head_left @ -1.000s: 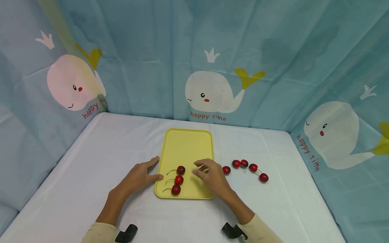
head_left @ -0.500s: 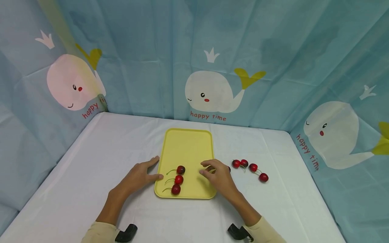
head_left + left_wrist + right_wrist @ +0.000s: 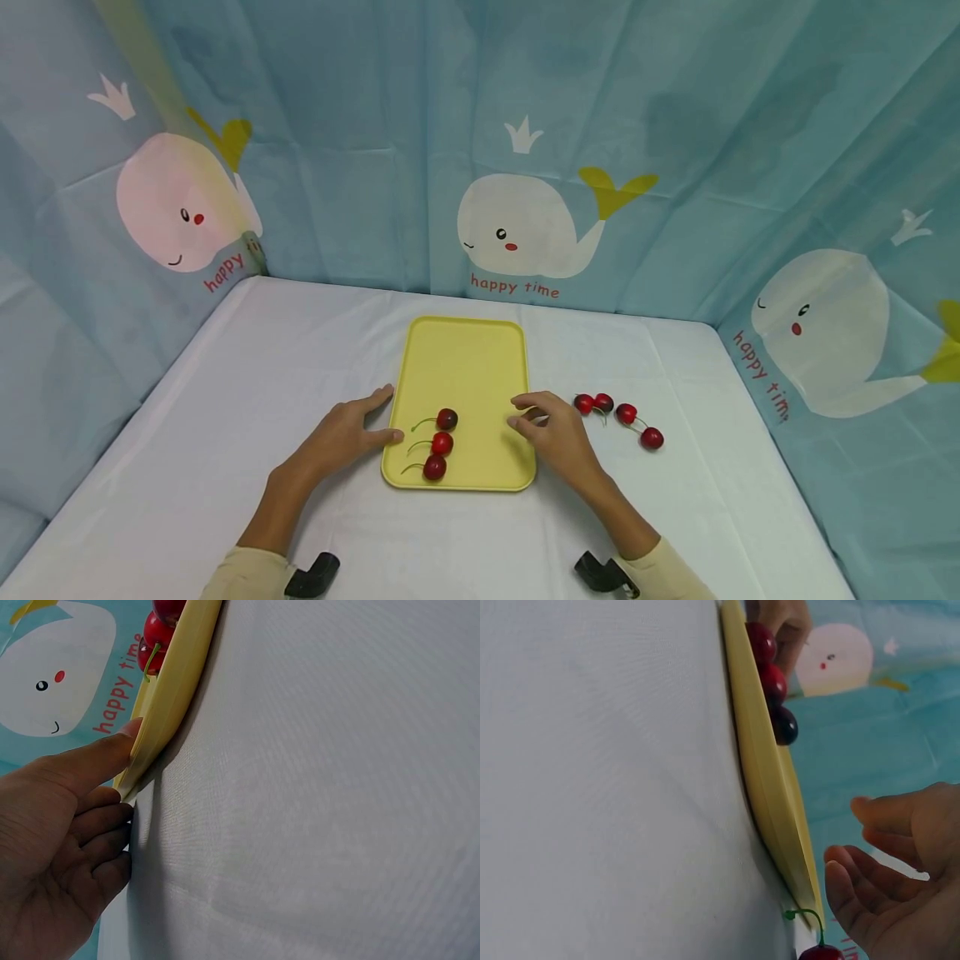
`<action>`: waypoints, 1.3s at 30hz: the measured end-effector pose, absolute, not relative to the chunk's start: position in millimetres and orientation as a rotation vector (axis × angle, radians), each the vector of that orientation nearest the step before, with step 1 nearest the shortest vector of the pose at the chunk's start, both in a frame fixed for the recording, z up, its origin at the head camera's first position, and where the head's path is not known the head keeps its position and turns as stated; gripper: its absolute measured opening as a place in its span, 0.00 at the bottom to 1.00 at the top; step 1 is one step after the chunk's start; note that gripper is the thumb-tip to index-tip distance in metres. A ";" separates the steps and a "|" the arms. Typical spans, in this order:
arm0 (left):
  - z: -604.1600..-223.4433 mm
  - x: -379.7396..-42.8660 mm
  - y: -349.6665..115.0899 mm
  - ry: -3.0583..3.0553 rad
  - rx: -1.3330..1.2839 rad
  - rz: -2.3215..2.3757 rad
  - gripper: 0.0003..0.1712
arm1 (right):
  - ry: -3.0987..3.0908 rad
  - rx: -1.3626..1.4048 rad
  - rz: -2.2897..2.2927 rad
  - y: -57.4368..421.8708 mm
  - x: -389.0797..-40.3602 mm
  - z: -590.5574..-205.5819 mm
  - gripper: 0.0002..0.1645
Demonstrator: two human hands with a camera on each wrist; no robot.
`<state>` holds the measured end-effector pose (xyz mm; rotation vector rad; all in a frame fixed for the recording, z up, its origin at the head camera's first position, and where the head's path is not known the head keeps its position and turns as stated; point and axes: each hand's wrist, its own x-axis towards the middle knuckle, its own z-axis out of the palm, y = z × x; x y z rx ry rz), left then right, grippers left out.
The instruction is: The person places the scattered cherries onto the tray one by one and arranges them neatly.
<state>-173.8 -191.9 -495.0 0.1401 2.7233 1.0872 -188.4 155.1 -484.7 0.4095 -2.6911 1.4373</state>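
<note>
A yellow tray (image 3: 480, 367) lies on the white cloth, with three red cherries in a short column near its front left; the middle cherry (image 3: 442, 443) is the brightest. My left hand (image 3: 341, 433) grips the tray's left edge, thumb over the rim and the other fingers against its outer side, as the left wrist view shows. Above the tray's right rim hovers my right hand (image 3: 557, 433), fingers loosely bent and apart, holding nothing. In the right wrist view, a stemmed cherry (image 3: 821, 952) appears below that hand, beside the tray's end.
Several cherries lie on the white cloth right of the tray, among them a dark red cherry (image 3: 652, 438) farthest right. A blue curtain (image 3: 360, 167) with whale prints stands behind and at both sides of the table.
My right hand has moved rightward from over the tray to its right rim, now covering a cherry on the cloth in the head view. The left hand and the three tray cherries stay put.
</note>
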 end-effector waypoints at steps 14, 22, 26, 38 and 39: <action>-494.6 -173.8 -192.8 2.727 0.146 1.088 0.53 | -2.700 0.332 1.372 172.9 -189.9 -482.6 0.19; -494.9 -173.5 -192.8 2.724 0.148 1.094 0.53 | -2.708 0.295 1.346 186.1 -191.7 -482.0 0.18; -494.9 -173.4 -192.5 2.724 0.146 1.095 0.53 | -2.705 0.281 1.334 194.2 -192.2 -482.2 0.19; -495.0 -172.9 -192.1 2.720 0.137 1.090 0.53 | -2.748 0.224 1.278 208.5 -192.6 -482.4 0.20; -495.3 -172.9 -192.2 2.720 0.138 1.090 0.53 | -2.751 0.221 1.271 209.5 -192.9 -483.0 0.20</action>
